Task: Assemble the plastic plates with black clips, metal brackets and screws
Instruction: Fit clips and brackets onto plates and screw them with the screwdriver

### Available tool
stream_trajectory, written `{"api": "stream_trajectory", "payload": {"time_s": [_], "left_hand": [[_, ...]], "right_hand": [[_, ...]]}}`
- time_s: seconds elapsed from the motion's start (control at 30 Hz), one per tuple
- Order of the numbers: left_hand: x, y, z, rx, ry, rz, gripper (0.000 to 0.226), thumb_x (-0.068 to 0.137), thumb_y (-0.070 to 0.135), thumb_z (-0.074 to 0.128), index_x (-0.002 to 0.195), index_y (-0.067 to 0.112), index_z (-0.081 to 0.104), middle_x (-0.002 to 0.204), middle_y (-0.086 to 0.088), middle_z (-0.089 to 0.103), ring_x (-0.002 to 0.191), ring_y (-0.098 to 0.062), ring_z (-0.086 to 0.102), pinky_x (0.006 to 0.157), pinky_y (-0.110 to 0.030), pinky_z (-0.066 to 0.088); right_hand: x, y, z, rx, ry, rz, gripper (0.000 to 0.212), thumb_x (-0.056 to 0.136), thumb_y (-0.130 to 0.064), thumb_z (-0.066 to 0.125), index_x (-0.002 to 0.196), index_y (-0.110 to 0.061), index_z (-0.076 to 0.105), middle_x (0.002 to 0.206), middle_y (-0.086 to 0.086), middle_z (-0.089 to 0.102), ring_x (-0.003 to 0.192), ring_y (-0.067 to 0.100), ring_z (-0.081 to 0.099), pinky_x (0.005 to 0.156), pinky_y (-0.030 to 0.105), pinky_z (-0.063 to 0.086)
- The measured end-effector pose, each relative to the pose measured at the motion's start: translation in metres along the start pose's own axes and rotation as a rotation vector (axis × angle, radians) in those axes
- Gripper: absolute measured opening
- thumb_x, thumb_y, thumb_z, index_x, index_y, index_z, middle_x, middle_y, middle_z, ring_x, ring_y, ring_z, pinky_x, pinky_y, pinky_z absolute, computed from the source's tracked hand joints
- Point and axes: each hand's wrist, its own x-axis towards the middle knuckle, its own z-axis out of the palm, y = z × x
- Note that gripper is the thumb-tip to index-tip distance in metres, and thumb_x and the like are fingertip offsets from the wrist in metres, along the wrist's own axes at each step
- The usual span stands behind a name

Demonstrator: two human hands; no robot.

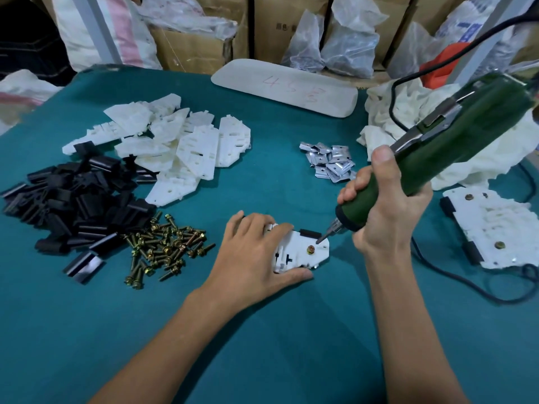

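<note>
Plastic plate is lying flat on the table, near the middle and a little toward the right edge. A black clip is sitting on its far edge, and a brass screw is standing in its right part.

Left hand is pressing the plate down. Its fingers are spread, nearly straight, over the plate's left half, and the thumb is lying along the near edge.

Right hand is wrapped round the green electric screwdriver, which is tilting down to the left. The bit is pointing at the plate, tip just beside the screw head. Contact with the plate: cannot tell.

Loose screws are lying in a heap left of the left hand. Black clips are piled toward the left edge, with white plates heaped behind them. Metal brackets are lying in a small pile beyond the screwdriver's nose.

Finished plates, with screws and clips on them, are resting at the right edge. A black cable is looping in front of them. A white pad with red writing is lying at the far edge.
</note>
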Motion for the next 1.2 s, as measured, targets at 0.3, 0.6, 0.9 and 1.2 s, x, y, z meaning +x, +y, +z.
{"api": "stream_trajectory", "payload": {"time_s": [0.3,0.6,0.9,1.2], "left_hand": [[0.004,0.003,0.000,-0.011,-0.025,-0.032,0.084,0.073,0.089,0.042,0.130,0.031,0.059,0.113,0.003,0.050,0.118,-0.018,0.045,0.120,-0.041,0.014],[0.004,0.003,0.002,-0.019,-0.026,-0.053,0.083,0.072,0.089,0.042,0.129,0.032,0.060,0.112,0.002,0.050,0.116,-0.018,0.046,0.120,-0.042,0.017],[0.003,0.003,-0.001,-0.011,-0.035,-0.052,0.082,0.074,0.087,0.042,0.131,0.031,0.059,0.117,0.001,0.051,0.120,-0.019,0.045,0.120,-0.042,0.014],[0.003,0.004,-0.002,0.000,-0.044,-0.056,0.081,0.076,0.085,0.047,0.135,0.031,0.057,0.121,0.000,0.051,0.123,-0.020,0.043,0.121,-0.042,0.013]], "right_hand": [[-0.004,-0.003,0.003,-0.023,-0.038,-0.012,0.018,0.082,-0.032,0.075,0.069,-0.023,0.064,0.052,0.002,0.050,0.039,0.022,0.047,0.050,0.032,0.042],[-0.008,0.001,0.007,-0.069,-0.097,-0.009,0.023,0.082,-0.031,0.076,0.070,-0.019,0.061,0.051,0.003,0.050,0.039,0.023,0.047,0.052,0.035,0.042],[-0.015,0.005,0.014,-0.221,-0.203,-0.104,0.015,0.084,-0.024,0.071,0.073,-0.023,0.061,0.053,-0.001,0.055,0.039,0.026,0.051,0.050,0.034,0.047],[-0.020,0.009,0.018,-0.331,-0.227,-0.125,0.021,0.082,-0.023,0.070,0.075,-0.010,0.055,0.057,0.003,0.056,0.041,0.028,0.054,0.049,0.029,0.047]]}}
